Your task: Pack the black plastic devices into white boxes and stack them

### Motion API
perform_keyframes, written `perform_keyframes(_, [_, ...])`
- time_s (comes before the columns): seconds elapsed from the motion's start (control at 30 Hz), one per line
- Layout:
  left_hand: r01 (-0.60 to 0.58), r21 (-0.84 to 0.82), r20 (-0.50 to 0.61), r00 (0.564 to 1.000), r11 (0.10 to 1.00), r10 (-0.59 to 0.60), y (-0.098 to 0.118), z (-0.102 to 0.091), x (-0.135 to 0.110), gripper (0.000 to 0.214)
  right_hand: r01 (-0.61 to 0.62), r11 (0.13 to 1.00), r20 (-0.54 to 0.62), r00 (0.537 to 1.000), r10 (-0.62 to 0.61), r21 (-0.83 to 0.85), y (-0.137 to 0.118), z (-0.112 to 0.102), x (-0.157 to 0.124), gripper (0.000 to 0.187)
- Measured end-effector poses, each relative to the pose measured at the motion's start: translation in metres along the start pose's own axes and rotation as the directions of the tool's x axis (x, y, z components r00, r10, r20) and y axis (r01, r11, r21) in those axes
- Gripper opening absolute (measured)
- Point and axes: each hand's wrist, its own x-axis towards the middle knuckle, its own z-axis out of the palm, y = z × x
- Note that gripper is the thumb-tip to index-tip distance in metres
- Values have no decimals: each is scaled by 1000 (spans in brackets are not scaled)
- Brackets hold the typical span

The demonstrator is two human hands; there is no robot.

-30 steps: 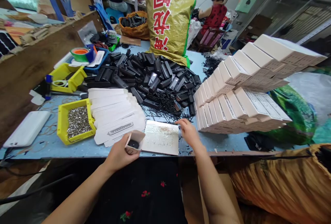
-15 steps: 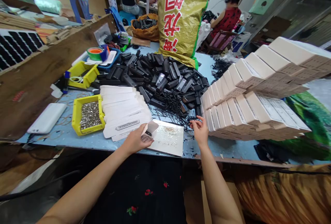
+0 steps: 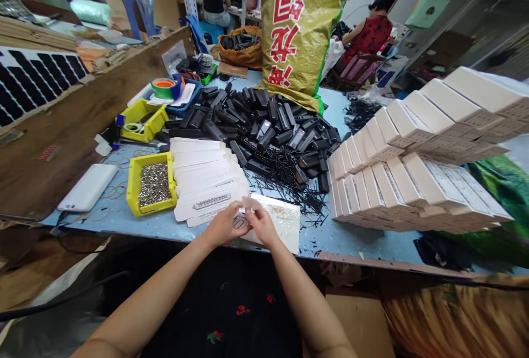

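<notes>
Pinching the small box [image 3: 239, 221] with left hand [image 3: 223, 226], just above the white board [image 3: 290, 228]; with bent fingers of right hand [image 3: 264, 228] at its flap [image 3: 249, 202], cannot tell if pinching it. Could crease the flap by pressing unevenly, or scatter the black sticks [image 3: 286, 168] beyond by reaching carelessly.

Head view: forward and down over bench [image 3: 343, 241].

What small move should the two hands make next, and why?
Probably fold the flap down with the right hand: the left hand holds the small carton, and the right hand is at its end, where the flap seems raised.
</notes>
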Motion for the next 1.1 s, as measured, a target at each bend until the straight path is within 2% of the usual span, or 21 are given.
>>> perform_keyframes(0.07, [51,-71,-19,998,996,-52,3,-1,3,81,55,997,87,994,-59,49,4,8,0,44])
perform_keyframes(0.17, [119,-96,10,993,988,-119,9,-3,6,102,35,997,-3,999,-35,75,-1,15,4,34])
perform_keyframes(0.27, [144,-12,26,989,989,-144,10,-5,6,103,22,994,-96,995,-12,104,-10,16,7,28])
perform_keyframes(0.37, [107,22,1,994,994,-107,5,-5,8,103,38,989,-86,996,-25,143,-14,19,8,25])
perform_keyframes(0.53, [81,87,-21,997,993,-80,-2,-4,10,99,-106,980,-112,986,125,167,-9,23,6,30])
perform_keyframes(0.57, [77,93,-20,997,993,-75,-3,-4,10,99,-90,985,-128,986,109,146,-8,23,5,29])
perform_keyframes(0.63, [55,78,-1,999,995,-55,-6,-4,9,98,17,997,-138,990,-6,76,-10,21,1,25])
perform_keyframes(0.73, [4,15,19,1000,1000,-4,-5,-5,9,93,163,984,-59,984,-167,-71,-14,17,-8,24])
perform_keyframes(0.8, [13,-14,-80,997,1000,-14,5,-4,9,88,156,975,-8,987,-160,-160,-17,17,-18,39])
perform_keyframes(0.87, [93,-96,-185,977,991,-109,28,-1,7,85,113,963,-14,993,-120,-246,-19,17,-34,78])
perform_keyframes(0.9, [134,-167,-186,969,977,-165,43,3,4,84,107,953,-28,992,-120,-284,-21,14,-44,97])
perform_keyframes(0.93, [151,-244,-161,968,958,-193,60,6,0,83,122,940,-41,989,-142,-319,-24,7,-55,110])
perform_keyframes(0.97, [128,-315,-119,978,941,-173,78,11,-4,83,156,922,-59,980,-188,-353,-30,-7,-67,113])
perform_keyframes(1.03, [-16,-420,-66,998,908,-13,113,23,-17,83,228,873,-176,928,-329,-431,-48,-59,-92,98])
perform_keyframes(1.07, [-82,-465,-57,996,882,63,128,30,-24,81,235,846,-286,869,-404,-479,-61,-96,-104,87])
perform_keyframes(1.1, [-106,-510,-20,994,853,111,141,37,-32,75,173,840,-475,758,-447,-514,-76,-139,-114,79])
